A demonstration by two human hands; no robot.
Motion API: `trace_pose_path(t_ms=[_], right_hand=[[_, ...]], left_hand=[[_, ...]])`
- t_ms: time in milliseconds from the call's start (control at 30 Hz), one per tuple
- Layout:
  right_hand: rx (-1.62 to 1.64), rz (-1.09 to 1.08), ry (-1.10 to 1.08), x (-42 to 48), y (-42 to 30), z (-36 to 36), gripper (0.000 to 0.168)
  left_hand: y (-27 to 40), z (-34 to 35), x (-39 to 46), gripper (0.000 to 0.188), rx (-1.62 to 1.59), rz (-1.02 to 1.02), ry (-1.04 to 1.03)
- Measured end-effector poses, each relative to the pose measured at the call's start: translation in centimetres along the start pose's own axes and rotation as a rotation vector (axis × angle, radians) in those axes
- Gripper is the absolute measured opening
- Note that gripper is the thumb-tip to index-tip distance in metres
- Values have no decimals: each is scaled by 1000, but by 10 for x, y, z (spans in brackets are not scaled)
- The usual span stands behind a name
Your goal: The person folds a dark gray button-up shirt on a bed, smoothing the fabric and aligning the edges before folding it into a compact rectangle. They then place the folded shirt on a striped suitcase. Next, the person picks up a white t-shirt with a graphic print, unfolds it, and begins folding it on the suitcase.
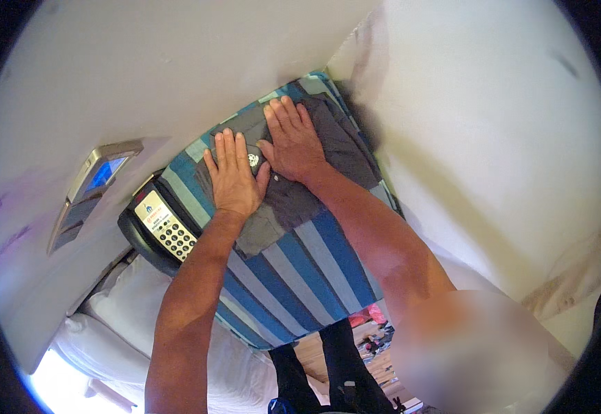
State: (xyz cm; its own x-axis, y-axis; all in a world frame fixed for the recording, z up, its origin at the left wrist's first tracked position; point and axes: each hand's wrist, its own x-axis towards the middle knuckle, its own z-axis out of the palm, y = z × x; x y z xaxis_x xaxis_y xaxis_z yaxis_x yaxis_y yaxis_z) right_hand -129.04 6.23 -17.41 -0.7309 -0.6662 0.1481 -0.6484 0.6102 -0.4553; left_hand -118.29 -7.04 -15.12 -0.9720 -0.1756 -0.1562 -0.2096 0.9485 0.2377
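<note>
A dark grey garment [300,202] with a small white emblem and a button lies partly folded on a blue and grey striped cloth surface [300,279]. Flat on its left part rests my left hand [235,173], palm down, the fingers slightly spread. My right hand [292,139] presses palm down on the upper middle of the garment, its thumb close to the emblem. Neither hand grips the fabric. One lighter grey part of the garment sticks out towards me below my left hand.
A black telephone [171,227] with a keypad stands at the left edge of the striped surface. Walls meet behind it, and a panel with a blue screen [106,173] is on the left wall. White pillows [129,295] lie at lower left. Various small things are on the floor.
</note>
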Motion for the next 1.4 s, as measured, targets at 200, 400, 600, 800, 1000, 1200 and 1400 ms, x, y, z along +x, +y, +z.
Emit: trace_pose_path(t_ms=[200,400,600,800,1000,1200,1400], right_hand=[[-2,-35,79,0,8,4,75],[25,-76,66,-1,2,-21,73],[-94,-2,18,-37,25,-63,75],[-83,19,7,-43,45,-52,77],[-112,5,38,-38,46,-50,76],[-155,12,46,-46,51,-44,74],[-208,22,12,-39,43,-51,70]], left_hand=[[5,2,3,83,10,14,124],[5,2,-2,83,29,-36,30],[4,0,-4,82,30,-9,63],[5,4,-2,81,33,-2,64],[10,-12,-6,78,3,-24,89],[63,-28,-66,72,-134,249,-2],[52,14,-109,63,-106,399,-75]])
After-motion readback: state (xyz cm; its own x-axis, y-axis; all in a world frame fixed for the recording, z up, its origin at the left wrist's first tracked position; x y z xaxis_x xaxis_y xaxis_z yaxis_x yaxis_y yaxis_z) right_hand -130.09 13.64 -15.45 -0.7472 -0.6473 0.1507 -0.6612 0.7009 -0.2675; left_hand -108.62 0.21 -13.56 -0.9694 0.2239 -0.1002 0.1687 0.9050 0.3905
